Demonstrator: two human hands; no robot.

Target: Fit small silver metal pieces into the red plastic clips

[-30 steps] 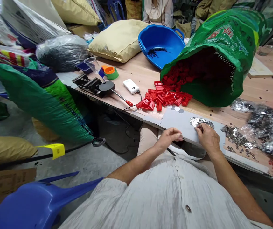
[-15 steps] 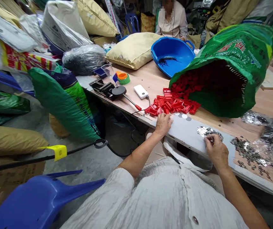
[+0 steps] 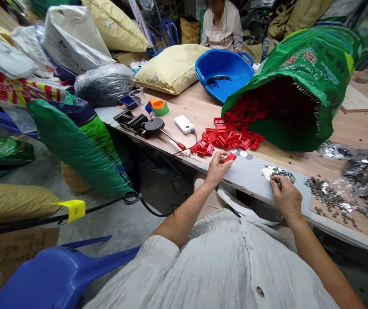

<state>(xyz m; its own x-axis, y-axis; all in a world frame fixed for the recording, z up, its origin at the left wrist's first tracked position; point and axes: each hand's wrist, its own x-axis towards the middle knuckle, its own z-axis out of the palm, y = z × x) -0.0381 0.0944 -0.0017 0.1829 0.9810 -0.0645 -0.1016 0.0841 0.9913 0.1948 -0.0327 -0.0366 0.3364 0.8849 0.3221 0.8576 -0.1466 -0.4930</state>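
My left hand (image 3: 218,167) pinches a small red plastic piece (image 3: 230,157) just in front of the heap of red plastic pieces (image 3: 227,139) that spills from a tipped green sack (image 3: 303,77). My right hand (image 3: 286,196) rests on a grey board (image 3: 251,178) at the table's near edge, its fingers closed on a small silvery metal part (image 3: 277,180). A little pile of the same shiny metal parts (image 3: 276,173) lies right by those fingertips.
More metal parts (image 3: 354,189) lie in bags at the right. A blue basin (image 3: 222,73), a white power bank (image 3: 184,124), a black hand press (image 3: 142,123), tape rolls (image 3: 158,107) and a yellow sack (image 3: 171,68) crowd the table. Another person (image 3: 221,25) sits behind. A blue chair (image 3: 58,274) stands at my left.
My left hand left the grey board, reached out to the red heap and came back holding one red piece. My right hand stayed at the metal parts and picked one up.
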